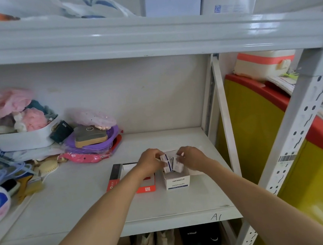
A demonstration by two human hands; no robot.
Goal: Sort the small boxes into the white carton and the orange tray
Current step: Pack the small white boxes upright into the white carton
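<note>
A white carton [177, 182] printed "PAPER CLIPS" stands open on the shelf board. Just left of it lies a flat orange tray [146, 189] with a dark left side, partly hidden by my left forearm. Above the carton's opening I hold a bunch of small white-and-blue boxes [171, 163] between both hands. My left hand [150, 162] grips the bunch from the left. My right hand [191, 159] grips it from the right. The inside of the carton is mostly hidden by the boxes and my hands.
A white basket [23, 138] of soft pink items, a purple bowl [93, 142] and loose clutter crowd the shelf's left. A metal upright [223, 116] bounds the right side, with yellow bins [256, 129] beyond. Another shelf [148, 38] hangs overhead; shoes sit below.
</note>
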